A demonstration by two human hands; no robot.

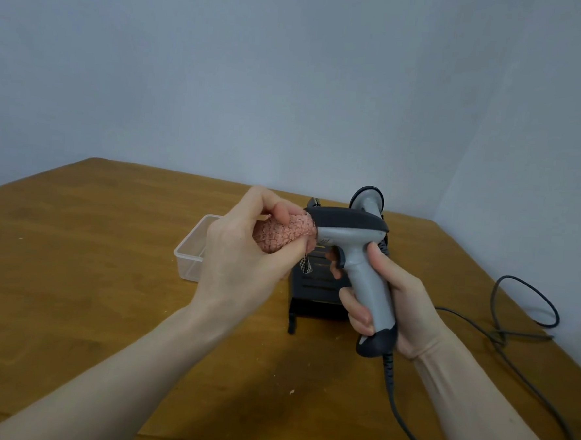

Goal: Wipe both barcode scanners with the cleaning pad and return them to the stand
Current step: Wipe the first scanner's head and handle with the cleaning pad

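My right hand (392, 304) grips the handle of a grey and black barcode scanner (359, 244), held upright above the table with its head pointing left. My left hand (246, 251) pinches a pink cleaning pad (281, 233) and presses it against the scanner's front end. Behind it stands the black stand (315, 289). A second grey scanner (368, 199) sits in the stand at the back, mostly hidden by the held one.
A clear plastic tray (192, 251) lies on the wooden table (76, 257) left of the stand. The scanners' dark cables (513, 335) loop across the table's right side near its edge. A pale wall rises behind.
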